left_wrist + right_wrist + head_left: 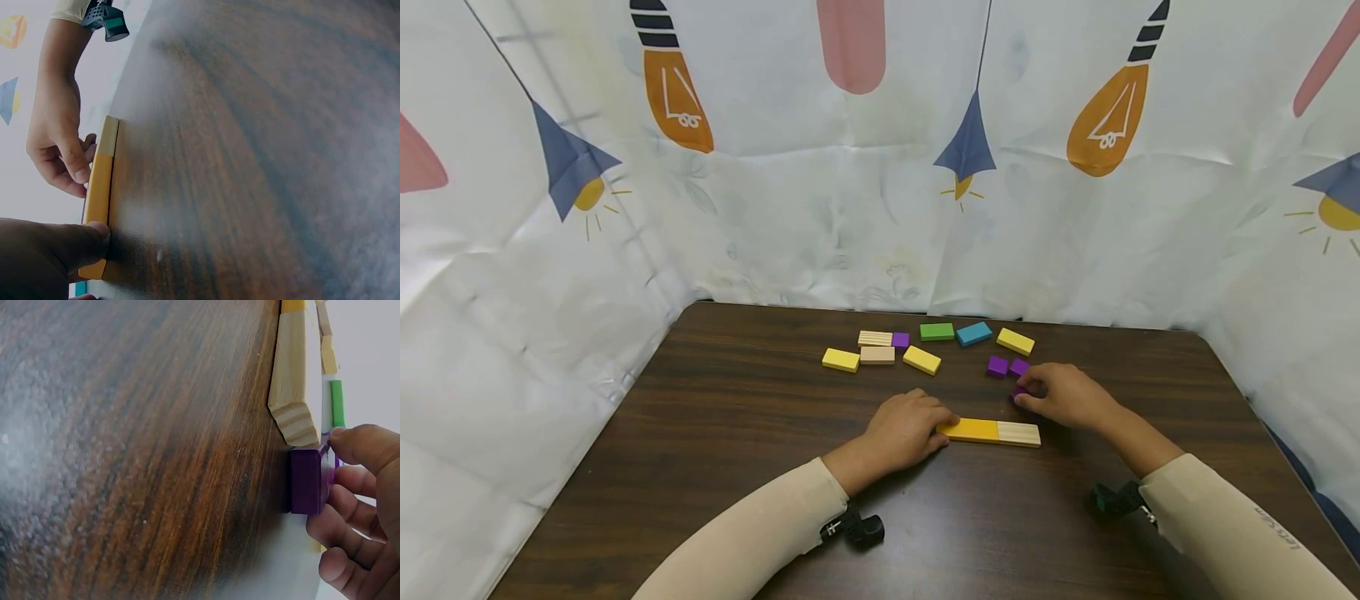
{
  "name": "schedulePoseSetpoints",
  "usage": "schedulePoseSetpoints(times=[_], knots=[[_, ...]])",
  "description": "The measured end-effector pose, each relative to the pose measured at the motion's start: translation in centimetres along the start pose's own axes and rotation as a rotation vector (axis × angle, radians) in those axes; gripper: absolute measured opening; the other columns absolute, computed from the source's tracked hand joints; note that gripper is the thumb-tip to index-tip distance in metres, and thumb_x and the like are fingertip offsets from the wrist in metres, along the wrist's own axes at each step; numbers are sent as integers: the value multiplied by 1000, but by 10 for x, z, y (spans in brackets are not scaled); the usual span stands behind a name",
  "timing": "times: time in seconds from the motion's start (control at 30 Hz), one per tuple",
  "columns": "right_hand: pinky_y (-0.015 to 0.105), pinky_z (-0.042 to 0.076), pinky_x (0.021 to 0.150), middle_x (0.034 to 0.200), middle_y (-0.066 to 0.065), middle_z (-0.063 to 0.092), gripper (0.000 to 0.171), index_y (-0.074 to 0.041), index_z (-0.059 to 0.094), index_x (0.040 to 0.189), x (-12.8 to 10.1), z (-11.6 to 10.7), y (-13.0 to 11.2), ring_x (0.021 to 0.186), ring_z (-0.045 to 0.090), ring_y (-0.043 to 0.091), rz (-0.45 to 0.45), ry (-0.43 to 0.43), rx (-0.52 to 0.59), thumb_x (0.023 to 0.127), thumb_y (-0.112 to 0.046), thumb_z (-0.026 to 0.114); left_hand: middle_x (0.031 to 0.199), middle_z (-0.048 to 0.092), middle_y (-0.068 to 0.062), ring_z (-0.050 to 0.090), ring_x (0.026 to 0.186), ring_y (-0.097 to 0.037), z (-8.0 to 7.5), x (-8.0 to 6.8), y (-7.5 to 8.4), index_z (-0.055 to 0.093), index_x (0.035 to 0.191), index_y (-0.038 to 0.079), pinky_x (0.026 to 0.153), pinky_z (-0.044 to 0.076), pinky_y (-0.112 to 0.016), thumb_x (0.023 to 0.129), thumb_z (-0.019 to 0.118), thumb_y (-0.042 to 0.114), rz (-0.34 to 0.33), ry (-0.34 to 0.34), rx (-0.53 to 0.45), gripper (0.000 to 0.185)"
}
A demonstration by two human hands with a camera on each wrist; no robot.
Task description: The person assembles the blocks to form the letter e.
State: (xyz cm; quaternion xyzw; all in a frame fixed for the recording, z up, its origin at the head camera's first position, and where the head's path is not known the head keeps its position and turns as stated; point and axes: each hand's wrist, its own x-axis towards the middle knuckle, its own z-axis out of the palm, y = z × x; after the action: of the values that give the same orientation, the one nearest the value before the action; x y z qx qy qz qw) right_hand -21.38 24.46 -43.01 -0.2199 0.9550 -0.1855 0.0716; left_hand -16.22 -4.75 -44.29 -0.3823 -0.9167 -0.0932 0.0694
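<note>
Behind right hand [1063, 396] (fingers pinching purple block [307, 480]), 2 purple cubes [1007, 366], left hand [904, 429] pressing orange block [973, 430]

Dark wooden table [700, 467] (scattered coloured blocks [921, 359])

Cream long sleeves [760, 525] on both arms; grey lettering on right sleeve [1240, 533]; small black cameras [859, 528] strapped at wrists; hands bare.

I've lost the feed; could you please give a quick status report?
Left hand presses yellow block. Right hand pinches purple block. Nothing between them.
</note>
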Motion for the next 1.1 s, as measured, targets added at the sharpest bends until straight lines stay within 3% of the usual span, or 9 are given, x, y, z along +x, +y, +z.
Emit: schedulePoseSetpoints(times=[0.47, 0.87, 1.1], knots=[[37, 48, 69, 84, -11, 62, 31, -14, 69, 104, 1, 1, -2, 75, 57, 8, 7, 10, -9, 85, -39, 68, 108, 64, 11, 56, 97, -13, 1, 0, -1, 69, 113, 25, 81, 46, -29, 88, 66, 33, 12, 4, 22, 26], [36, 48, 62, 92, -7, 64, 36, -17, 67, 110, 8, -19, 10, 77, 59, 12, 80, 57, -45, 85, -44, 66, 107, 65, 11, 56, 96, -14, 0, 0, 0, 69, 113, 25, 80, 46, -29, 88, 65, 33, 10, 5, 9, 26], [40, 49, 65, 95, -3, 65, 39, -14, 65, 112, 23, -29, 21, 82, 61, 16, 98, 78, -59, 86, -42, 66, 108, 65, 11, 56, 95, -14, 1, 0, -1, 69, 113, 25, 80, 46, -29, 88, 65, 33, 8, 9, 6, 26]])
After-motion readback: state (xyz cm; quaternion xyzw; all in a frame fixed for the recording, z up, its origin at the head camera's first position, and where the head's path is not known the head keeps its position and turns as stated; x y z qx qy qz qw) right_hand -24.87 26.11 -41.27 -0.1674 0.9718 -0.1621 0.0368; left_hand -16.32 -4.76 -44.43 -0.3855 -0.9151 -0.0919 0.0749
